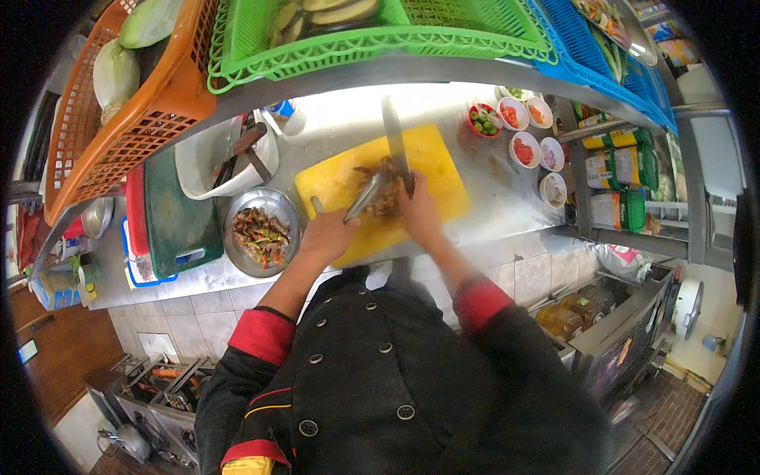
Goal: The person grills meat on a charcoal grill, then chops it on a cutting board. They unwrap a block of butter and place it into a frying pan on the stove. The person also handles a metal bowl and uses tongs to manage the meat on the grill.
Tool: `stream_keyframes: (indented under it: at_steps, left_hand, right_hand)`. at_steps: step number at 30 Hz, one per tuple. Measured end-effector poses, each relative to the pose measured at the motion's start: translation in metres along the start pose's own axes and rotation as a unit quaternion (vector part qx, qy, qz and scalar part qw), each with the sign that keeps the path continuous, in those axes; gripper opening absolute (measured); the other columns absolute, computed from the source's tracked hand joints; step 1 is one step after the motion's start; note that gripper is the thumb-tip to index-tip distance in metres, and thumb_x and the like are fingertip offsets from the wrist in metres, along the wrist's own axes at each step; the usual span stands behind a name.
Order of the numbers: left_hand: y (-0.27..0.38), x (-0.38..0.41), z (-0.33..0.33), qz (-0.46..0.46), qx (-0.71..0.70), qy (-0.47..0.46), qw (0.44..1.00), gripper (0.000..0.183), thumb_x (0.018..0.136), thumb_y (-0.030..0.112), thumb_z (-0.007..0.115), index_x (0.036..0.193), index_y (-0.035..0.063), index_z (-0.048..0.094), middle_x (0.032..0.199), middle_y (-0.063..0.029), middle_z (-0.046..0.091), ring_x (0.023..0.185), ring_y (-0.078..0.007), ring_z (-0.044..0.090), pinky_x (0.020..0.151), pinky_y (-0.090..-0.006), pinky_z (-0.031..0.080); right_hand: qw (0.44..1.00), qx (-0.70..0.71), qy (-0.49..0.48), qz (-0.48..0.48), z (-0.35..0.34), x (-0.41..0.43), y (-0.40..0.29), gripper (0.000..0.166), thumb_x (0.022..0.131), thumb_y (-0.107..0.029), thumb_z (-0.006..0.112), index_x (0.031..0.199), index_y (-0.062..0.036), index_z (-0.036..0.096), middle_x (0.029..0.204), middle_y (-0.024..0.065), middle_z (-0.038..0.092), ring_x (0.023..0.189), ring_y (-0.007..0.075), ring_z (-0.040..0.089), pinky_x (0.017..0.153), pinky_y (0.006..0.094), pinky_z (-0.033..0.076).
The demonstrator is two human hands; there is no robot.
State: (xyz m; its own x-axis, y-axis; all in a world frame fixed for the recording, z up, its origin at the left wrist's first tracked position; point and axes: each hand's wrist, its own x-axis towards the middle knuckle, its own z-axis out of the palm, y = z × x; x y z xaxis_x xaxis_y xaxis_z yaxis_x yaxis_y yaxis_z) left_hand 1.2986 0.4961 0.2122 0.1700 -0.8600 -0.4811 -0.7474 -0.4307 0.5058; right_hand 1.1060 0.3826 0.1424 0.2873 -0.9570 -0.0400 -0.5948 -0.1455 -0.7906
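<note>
My left hand grips metal tongs whose tips reach onto browned meat pieces on a yellow cutting board. In my right hand is the dark handle of a large kitchen knife; its blade points away from me over the board, beside the meat, and is slightly blurred. Left of the board stands a round metal bowl holding a mix of cut vegetables and what looks like meat strips.
A white tub with dark-handled tools and a green cutting board lie left. Small bowls of chopped vegetables stand back right. A low shelf edge carries green, orange and blue baskets above the steel counter.
</note>
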Motion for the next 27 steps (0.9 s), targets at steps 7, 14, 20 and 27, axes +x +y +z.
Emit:
stream_keyframes:
  at_steps: [7, 14, 20, 27]
  left_hand:
    - [-0.002, 0.001, -0.002, -0.024, -0.028, -0.018, 0.999, 0.039, 0.095, 0.038, 0.055, 0.106, 0.0023, 0.067, 0.100, -0.0263, 0.068, 0.099, -0.0443, 0.064, 0.089, -0.0516, 0.048]
    - [-0.005, 0.002, -0.003, -0.046, -0.069, -0.052, 0.995, 0.041, 0.095, 0.039, 0.055, 0.109, 0.0025, 0.067, 0.103, -0.0272, 0.067, 0.102, -0.0439, 0.063, 0.091, -0.0511, 0.047]
    - [-0.015, 0.006, 0.007, -0.041, -0.085, -0.045, 0.995, 0.042, 0.094, 0.040, 0.056, 0.108, 0.0022, 0.067, 0.102, -0.0277, 0.067, 0.101, -0.0445, 0.063, 0.090, -0.0512, 0.047]
    - [-0.013, -0.015, -0.001, -0.024, -0.105, 0.009, 0.994, 0.043, 0.094, 0.040, 0.056, 0.110, 0.0014, 0.067, 0.100, -0.0280, 0.067, 0.099, -0.0461, 0.063, 0.090, -0.0525, 0.048]
  right_hand:
    - [0.999, 0.026, 0.000, 0.038, -0.018, -0.011, -0.033, 0.042, 0.095, -0.018, 0.060, 0.132, -0.0034, 0.045, 0.107, 0.0250, 0.064, 0.096, 0.0402, 0.065, 0.084, 0.0490, 0.051]
    - [1.000, -0.022, 0.014, -0.008, 0.004, -0.012, -0.024, 0.043, 0.097, -0.022, 0.059, 0.134, -0.0048, 0.044, 0.108, 0.0245, 0.065, 0.096, 0.0436, 0.065, 0.082, 0.0504, 0.051]
    - [0.996, -0.067, -0.024, 0.050, 0.002, -0.014, -0.036, 0.044, 0.097, -0.022, 0.059, 0.135, -0.0051, 0.044, 0.117, 0.0256, 0.062, 0.103, 0.0436, 0.064, 0.086, 0.0502, 0.051]
    - [0.999, 0.009, 0.032, -0.008, -0.005, -0.021, -0.045, 0.044, 0.095, -0.021, 0.060, 0.135, -0.0057, 0.045, 0.112, 0.0252, 0.064, 0.099, 0.0423, 0.065, 0.085, 0.0502, 0.051]
